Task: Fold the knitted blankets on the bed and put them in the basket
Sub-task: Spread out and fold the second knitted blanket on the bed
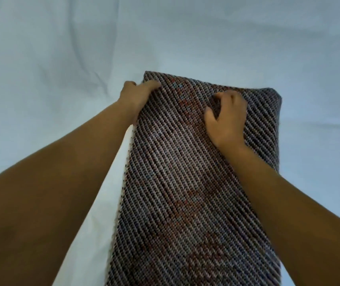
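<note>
On bed (41,58), blanket (175,182) under right hand (226,118).

Dim, bluish, even light; soft shadows; slight overall blur; wide-angle edge stretching.

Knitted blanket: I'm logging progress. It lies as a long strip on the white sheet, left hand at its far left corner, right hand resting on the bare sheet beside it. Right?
Not quite: the head view shows the right hand on the knitted blanket itself, fingers curled into the knit, not on the white sheet. The rest holds.
</note>
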